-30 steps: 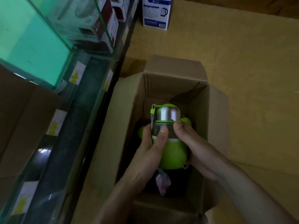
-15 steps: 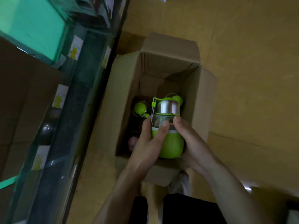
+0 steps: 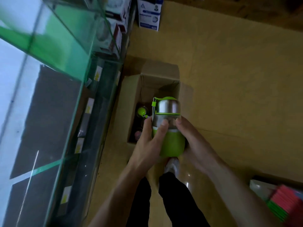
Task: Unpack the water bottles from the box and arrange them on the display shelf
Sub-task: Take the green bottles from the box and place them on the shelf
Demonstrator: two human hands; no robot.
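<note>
Had the green bottle (image 3: 173, 141) gripped in both hands: left hand (image 3: 146, 148) wrapped round its left side, right hand (image 3: 195, 145) round the right, thumbs (image 3: 164, 123) on the clear midsection. Bottle was upright, above the open cardboard box (image 3: 157, 74) on the floor. Second green-capped bottle (image 3: 141, 111) sat inside the box. Glass display shelf (image 3: 73, 66) just left of the box.

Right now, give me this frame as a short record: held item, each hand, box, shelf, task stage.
held item: green water bottle with a steel cap, upright, lifted out of the box
left hand: grips the bottle's left side
right hand: grips its right side
cardboard box: open on the floor, another green-lidded bottle inside
glass display shelf: on the person's left, beside the box
task stage: bottle not yet on shelf
</note>
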